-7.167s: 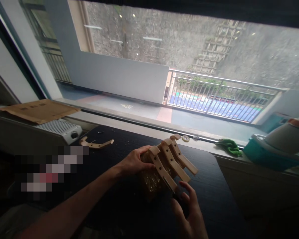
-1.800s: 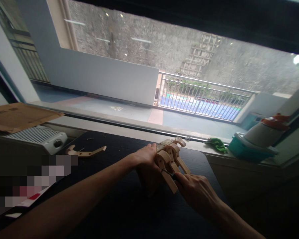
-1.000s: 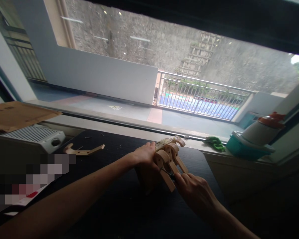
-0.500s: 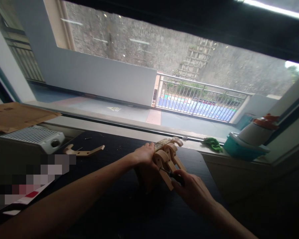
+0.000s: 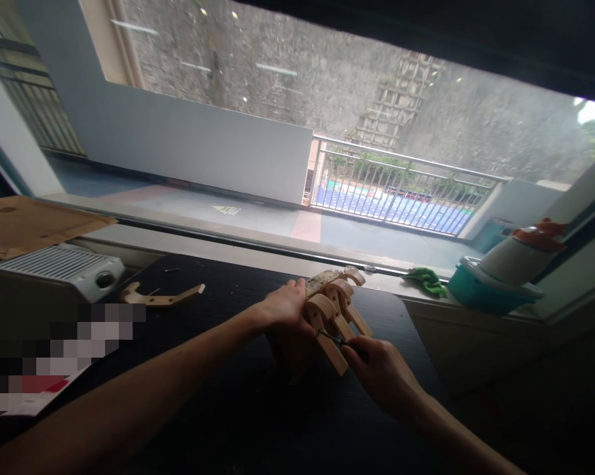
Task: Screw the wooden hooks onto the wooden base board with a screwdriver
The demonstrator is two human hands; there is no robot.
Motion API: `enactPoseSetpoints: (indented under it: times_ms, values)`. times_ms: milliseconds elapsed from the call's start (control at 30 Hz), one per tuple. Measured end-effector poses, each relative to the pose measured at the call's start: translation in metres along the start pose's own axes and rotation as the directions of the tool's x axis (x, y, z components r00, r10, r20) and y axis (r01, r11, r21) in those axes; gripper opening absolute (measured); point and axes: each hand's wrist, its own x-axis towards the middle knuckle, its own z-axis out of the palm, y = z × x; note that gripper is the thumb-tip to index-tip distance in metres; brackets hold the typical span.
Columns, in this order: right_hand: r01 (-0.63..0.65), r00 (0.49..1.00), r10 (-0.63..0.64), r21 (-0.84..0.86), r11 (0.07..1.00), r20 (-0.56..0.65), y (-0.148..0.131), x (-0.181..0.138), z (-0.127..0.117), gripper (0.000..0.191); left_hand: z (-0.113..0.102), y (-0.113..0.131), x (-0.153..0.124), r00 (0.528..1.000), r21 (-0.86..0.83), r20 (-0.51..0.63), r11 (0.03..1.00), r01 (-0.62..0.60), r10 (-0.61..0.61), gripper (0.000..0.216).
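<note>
Left hand (image 5: 286, 307) holding and partly hiding a lumpy block (image 5: 322, 284) over the black table (image 5: 218, 402), right hand (image 5: 386, 366) gripping a dark tool (image 5: 344, 343), tip at the nearest wooden hook (image 5: 334, 355), loose hook (image 5: 171, 300) on the left, white machine (image 5: 67, 264) under brown paper (image 5: 40, 224), green cloth (image 5: 426, 282), teal box (image 5: 485, 288) rightward.

Pale daylight is let in by the big window (image 5: 258, 99), and white streaks (image 5: 276, 68) are seen on it. The black table (image 5: 213, 274) is made very dark in front. The left hand (image 5: 288, 305) and right hand (image 5: 385, 364) are dimly lit. Shapes near the sides are stretched.
</note>
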Motion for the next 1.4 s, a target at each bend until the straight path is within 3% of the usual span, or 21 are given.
enactPoseSetpoints:
  times_ms: [100, 233, 333, 433, 533, 633, 733, 800, 900, 1000, 1067, 1167, 1233, 1333, 1400]
  values:
    - [-0.165, 0.983, 0.146, 0.196, 0.966, 0.110, 0.001, 0.003, -0.002, 0.041, 0.001, 0.003, -0.002, 1.000, 0.015, -0.014, 1.000, 0.008, -0.008, 0.088]
    - [-0.119, 0.992, 0.114, 0.098, 0.988, 0.048, -0.004, 0.001, -0.008, 0.032, 0.001, 0.007, -0.005, 1.000, 0.027, -0.018, 1.000, 0.006, -0.006, 0.091]
    - [0.068, 0.995, -0.081, -0.209, 0.976, -0.051, -0.010, -0.003, -0.009, 0.016, 0.000, 0.008, -0.006, 1.000, 0.035, -0.019, 0.999, 0.005, -0.004, 0.094]
    - [0.271, 0.935, -0.351, -0.531, 0.803, -0.053, -0.013, -0.005, -0.005, 0.022, -0.002, 0.008, -0.007, 1.000, 0.042, -0.015, 0.999, 0.004, -0.004, 0.095]
    - [0.373, 0.869, -0.495, -0.637, 0.675, -0.016, -0.011, -0.003, 0.000, 0.025, -0.003, 0.008, -0.007, 1.000, 0.043, -0.003, 0.999, 0.008, -0.008, 0.094]
    - [0.345, 0.910, -0.414, -0.511, 0.787, -0.024, -0.007, -0.002, 0.003, 0.019, -0.003, 0.007, -0.006, 1.000, 0.038, 0.001, 0.999, 0.006, -0.006, 0.095]
    - [0.135, 0.990, -0.138, -0.154, 0.979, -0.009, -0.001, 0.002, 0.004, 0.019, -0.001, 0.008, -0.006, 1.000, 0.029, -0.001, 1.000, -0.004, 0.004, 0.096]
    - [0.002, 0.998, -0.006, 0.065, 0.998, 0.070, 0.002, 0.006, 0.003, 0.035, 0.000, 0.008, -0.006, 1.000, 0.026, -0.002, 1.000, -0.003, 0.003, 0.096]
    - [-0.036, 0.993, 0.020, 0.138, 0.990, 0.119, 0.003, 0.008, 0.001, 0.043, -0.001, 0.010, -0.007, 1.000, 0.029, -0.005, 1.000, 0.005, -0.004, 0.096]
    - [-0.009, 0.999, 0.007, 0.043, 0.999, 0.041, -0.003, 0.005, -0.003, 0.027, -0.003, 0.011, -0.008, 1.000, 0.036, -0.008, 0.999, 0.009, -0.008, 0.095]
    - [0.085, 0.995, -0.090, -0.145, 0.986, -0.033, -0.009, 0.001, -0.004, 0.018, -0.004, 0.011, -0.009, 1.000, 0.041, -0.009, 0.999, 0.012, -0.012, 0.094]
    - [0.280, 0.935, -0.350, -0.508, 0.815, -0.047, -0.016, -0.002, -0.002, 0.031, -0.004, 0.011, -0.008, 1.000, 0.047, -0.007, 0.999, 0.014, -0.014, 0.095]
    - [0.363, 0.882, -0.472, -0.635, 0.682, -0.002, -0.018, -0.002, 0.001, 0.029, -0.003, 0.010, -0.008, 1.000, 0.050, -0.006, 0.999, 0.012, -0.012, 0.094]
    - [0.423, 0.853, -0.518, -0.660, 0.621, 0.060, -0.017, 0.000, 0.004, 0.027, -0.002, 0.008, -0.006, 1.000, 0.050, -0.004, 0.999, 0.006, -0.005, 0.095]
    - [0.392, 0.897, -0.438, -0.576, 0.717, 0.065, -0.015, 0.002, 0.004, 0.026, -0.001, 0.007, -0.006, 1.000, 0.046, -0.004, 0.999, 0.001, -0.001, 0.098]
